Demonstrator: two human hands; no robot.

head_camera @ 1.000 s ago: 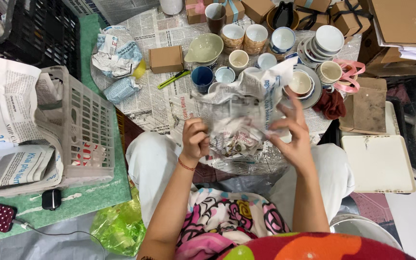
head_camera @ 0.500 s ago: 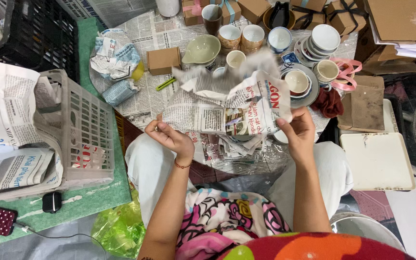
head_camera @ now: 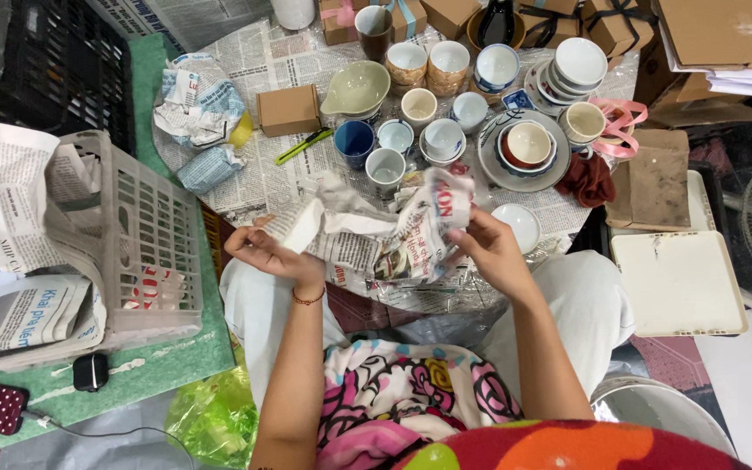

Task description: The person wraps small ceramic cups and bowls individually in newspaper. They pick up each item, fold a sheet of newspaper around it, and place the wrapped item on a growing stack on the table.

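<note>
A crumpled sheet of newspaper (head_camera: 376, 231) is held spread between the two hands, just above the lap and at the near edge of the round table (head_camera: 254, 65). It is judged to be light, soft and easily torn, with no stiffness of its own, so it is best taken at its outer edges and kept loosely taut; whether anything breakable is wrapped inside cannot be told, and the bunched middle is best treated as if something were. The paper is seen as grey-white and densely printed, with some red lettering and a coloured patch, deeply creased and bulging towards the right. The left hand (head_camera: 267, 251) is closed lightly on the left corner, the paper pinched between thumb and fingers. The right hand (head_camera: 489, 252) is curled round the right-hand bunch, the fingers partly hidden behind the paper. Just beyond the grip, small ceramic cups (head_camera: 411, 130) and stacked bowls (head_camera: 528, 144) are set out on more newsprint, with a small cardboard box (head_camera: 287, 109) and wrapped bundles (head_camera: 198, 104) farther to the left. Well to the left of the left hand, a grey plastic basket (head_camera: 132, 235) lined with newspaper is laid on a green mat (head_camera: 176, 357).
</note>
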